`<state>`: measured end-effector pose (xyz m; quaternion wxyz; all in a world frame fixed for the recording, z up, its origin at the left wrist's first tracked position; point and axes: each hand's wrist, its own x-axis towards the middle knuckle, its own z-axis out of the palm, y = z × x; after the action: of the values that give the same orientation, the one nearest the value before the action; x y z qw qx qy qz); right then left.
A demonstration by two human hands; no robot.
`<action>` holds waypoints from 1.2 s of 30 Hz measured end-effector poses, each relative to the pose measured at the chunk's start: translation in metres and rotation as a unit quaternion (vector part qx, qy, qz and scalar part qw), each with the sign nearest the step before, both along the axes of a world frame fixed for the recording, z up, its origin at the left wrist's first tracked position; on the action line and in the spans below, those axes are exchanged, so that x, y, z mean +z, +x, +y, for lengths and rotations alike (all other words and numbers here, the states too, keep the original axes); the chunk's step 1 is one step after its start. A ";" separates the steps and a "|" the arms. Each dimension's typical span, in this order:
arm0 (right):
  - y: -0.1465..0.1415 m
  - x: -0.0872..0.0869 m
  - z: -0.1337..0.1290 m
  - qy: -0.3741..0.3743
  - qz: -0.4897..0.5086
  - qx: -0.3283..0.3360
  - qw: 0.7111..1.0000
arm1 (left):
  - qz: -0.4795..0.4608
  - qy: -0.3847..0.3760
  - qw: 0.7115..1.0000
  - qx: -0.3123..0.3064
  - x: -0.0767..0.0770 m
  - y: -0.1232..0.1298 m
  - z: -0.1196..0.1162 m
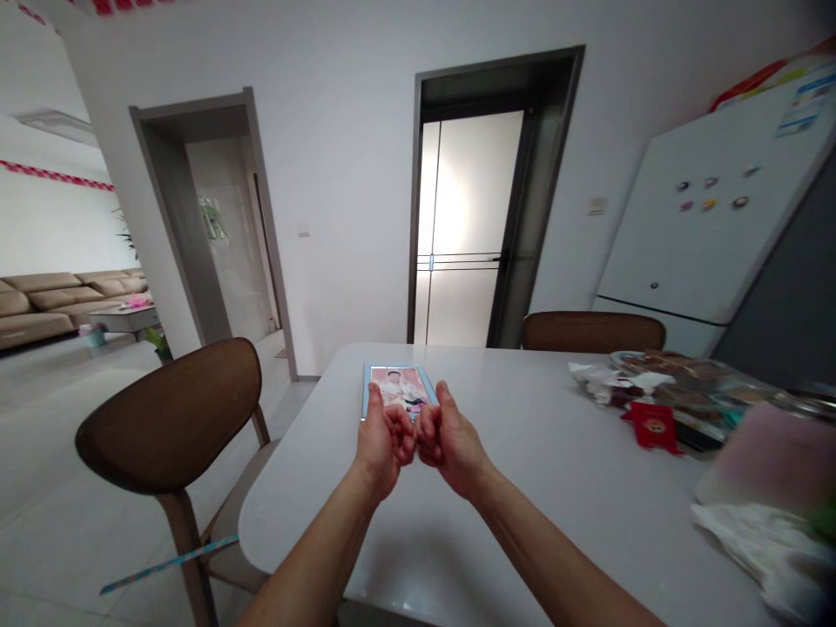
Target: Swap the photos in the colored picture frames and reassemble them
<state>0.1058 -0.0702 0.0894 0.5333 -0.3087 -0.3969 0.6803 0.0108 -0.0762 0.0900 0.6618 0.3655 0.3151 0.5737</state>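
Observation:
A light-blue framed photo [400, 380] lies on the white table [522, 453], just beyond my hands; its near edge is partly hidden by them. My left hand [384, 440] is curled into a loose fist with the thumb pointing up, in front of the photo's left part. My right hand [450, 440] mirrors it, thumb raised beside the photo's right edge. The curled fingers of both hands meet or nearly meet in the middle. Nothing shows in either fist.
Plastic bags and food [685, 383], a red packet [655, 427], a pinkish container [774, 457] and white tissue [764, 544] crowd the table's right side. Brown chairs stand at the left [176, 409] and far side [594, 331]. A patterned strip [170, 564] crosses the left chair.

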 end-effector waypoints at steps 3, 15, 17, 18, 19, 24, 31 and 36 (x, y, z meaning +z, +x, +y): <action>-0.005 -0.004 0.003 -0.009 -0.043 0.012 0.999 | 0.013 -0.025 1.000 0.001 -0.005 -0.002 0.001; -0.013 -0.037 0.022 0.156 -0.355 -0.075 0.919 | 0.044 -0.067 0.997 0.017 -0.031 -0.014 0.008; -0.008 -0.044 0.034 0.217 -0.440 -0.137 0.861 | 0.051 -0.088 0.994 0.030 -0.043 -0.018 0.010; -0.005 -0.047 0.041 0.234 -0.463 -0.156 0.841 | 0.054 -0.102 0.993 0.037 -0.051 -0.020 0.011; -0.001 -0.050 0.048 0.247 -0.482 -0.164 0.825 | 0.056 -0.116 0.991 0.046 -0.059 -0.022 0.012; 0.009 -0.060 0.058 0.323 -0.592 -0.129 0.727 | 0.044 -0.147 0.984 0.092 -0.096 -0.031 0.016; 0.018 -0.064 -0.004 0.366 -0.606 -0.047 0.705 | -0.016 -0.026 0.990 0.136 -0.086 -0.016 -0.009; 0.042 -0.047 -0.039 0.176 -0.344 -0.084 0.919 | 0.224 0.145 0.956 0.123 -0.064 -0.002 -0.061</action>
<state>0.1481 -0.1091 0.0419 0.4647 -0.4568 -0.6420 0.4040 0.0091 -0.1377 0.0255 0.4387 0.5348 0.4112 0.5937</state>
